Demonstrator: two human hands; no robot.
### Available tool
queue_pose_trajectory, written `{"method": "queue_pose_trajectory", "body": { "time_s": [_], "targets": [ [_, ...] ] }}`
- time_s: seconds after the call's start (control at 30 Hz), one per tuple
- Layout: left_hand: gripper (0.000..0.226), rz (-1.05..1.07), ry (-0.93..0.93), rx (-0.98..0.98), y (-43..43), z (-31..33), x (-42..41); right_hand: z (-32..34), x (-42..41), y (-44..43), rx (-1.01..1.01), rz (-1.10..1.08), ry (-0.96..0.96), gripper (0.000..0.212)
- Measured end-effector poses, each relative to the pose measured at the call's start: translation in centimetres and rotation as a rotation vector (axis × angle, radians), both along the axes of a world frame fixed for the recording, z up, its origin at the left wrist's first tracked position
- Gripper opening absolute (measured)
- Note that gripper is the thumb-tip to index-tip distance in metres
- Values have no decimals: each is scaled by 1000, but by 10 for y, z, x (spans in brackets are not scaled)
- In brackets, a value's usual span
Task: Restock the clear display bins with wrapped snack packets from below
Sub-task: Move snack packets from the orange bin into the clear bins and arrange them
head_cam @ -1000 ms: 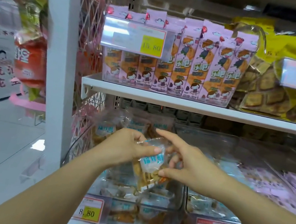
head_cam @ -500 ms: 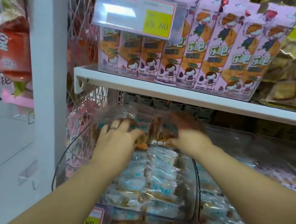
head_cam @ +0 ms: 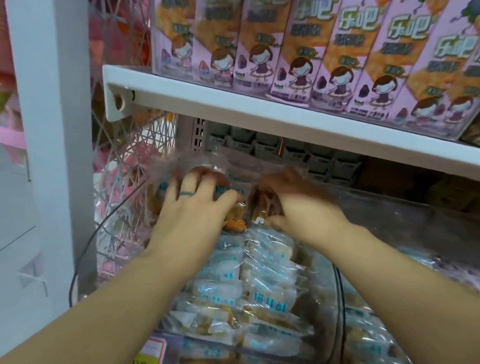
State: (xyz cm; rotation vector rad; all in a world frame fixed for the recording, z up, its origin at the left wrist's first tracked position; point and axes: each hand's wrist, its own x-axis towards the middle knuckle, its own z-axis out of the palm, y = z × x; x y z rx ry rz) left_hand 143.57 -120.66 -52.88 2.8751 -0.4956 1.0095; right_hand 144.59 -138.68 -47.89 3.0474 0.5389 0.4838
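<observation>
A clear display bin (head_cam: 93,242) on the lower shelf holds several wrapped snack packets (head_cam: 272,299) with blue-and-white labels over brown pastries. Both my hands reach to the back of this bin, under the white shelf above. My left hand (head_cam: 195,209), a ring on one finger, has its fingers curled over a clear-wrapped packet (head_cam: 235,221) at the rear. My right hand (head_cam: 299,208) is blurred and grips another packet (head_cam: 259,212) beside it. The far ends of both packets are hidden behind my fingers.
The white shelf (head_cam: 301,122) just above my hands carries a clear bin of pink cracker boxes (head_cam: 326,49). A second clear bin (head_cam: 395,339) stands to the right. A white upright post (head_cam: 39,94) and pink wire mesh (head_cam: 128,185) lie left. Price tags (head_cam: 145,361) hang at the bin fronts.
Both hands went from holding one packet in front of the bin to reaching deep into its back. The camera has moved closer to the shelf.
</observation>
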Motion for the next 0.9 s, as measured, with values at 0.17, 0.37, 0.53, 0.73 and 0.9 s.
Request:
{"method": "queue_pose_trajectory", "body": {
  "time_s": [0.17, 0.37, 0.53, 0.73, 0.9],
  "targets": [
    [73, 14, -35, 2, 1, -2, 5, -5, 5, 2, -127, 58, 57, 40],
    [62, 12, 4, 12, 0, -3, 2, 3, 0, -9, 164, 22, 69, 43],
    [59, 4, -3, 10, -1, -4, 2, 3, 4, -6, 159, -77, 72, 50],
    [69, 36, -51, -4, -1, -9, 9, -1, 13, 2, 34, -86, 45, 63],
    [62, 42, -9, 39, -3, -5, 3, 4, 6, -6, 113, -17, 140, 61]
  ]
}}
